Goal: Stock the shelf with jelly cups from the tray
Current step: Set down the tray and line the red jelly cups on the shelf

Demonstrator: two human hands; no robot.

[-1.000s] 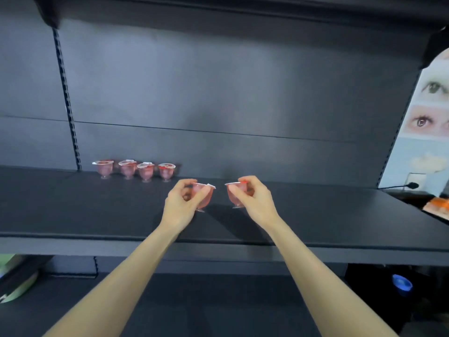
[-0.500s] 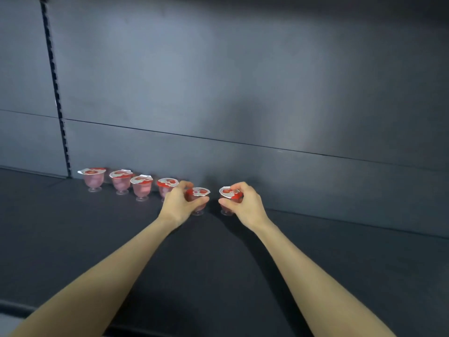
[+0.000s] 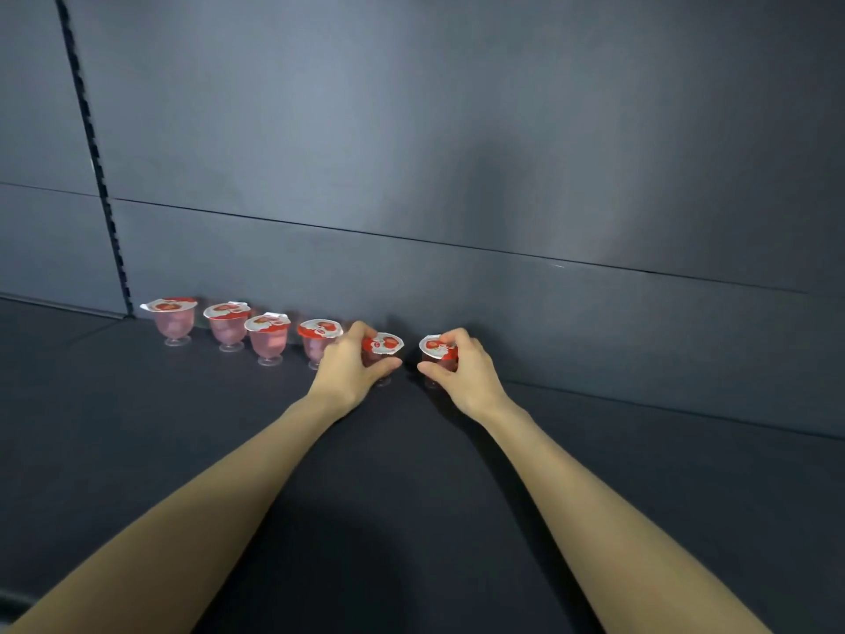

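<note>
Placement looks to be the step in hand. The left hand (image 3: 347,372) curls its fingers and thumb round the fifth cup (image 3: 383,344), and the right hand (image 3: 466,377) pinches the sixth cup (image 3: 438,347) the same way, by the sides under the foil lid. Both hands sit in the middle of the frame, deep on the dark shelf (image 3: 137,427), close to the back panel (image 3: 411,153). The two held cups are upright and near each other but apart. Their feet seem to be at the shelf board, though I cannot tell whether they bear on it.

To the left of the hands, a row of four cups (image 3: 269,334) stands along the back panel, and the nearest of them is partly hidden behind the left hand. The tray is out of view.

The next move, I judge, calls for letting go without tipping either cup. The fingers should spread sideways and draw back low, clear of the overhanging lids. The left hand must also take care not to knock its close neighbour in the row.
</note>
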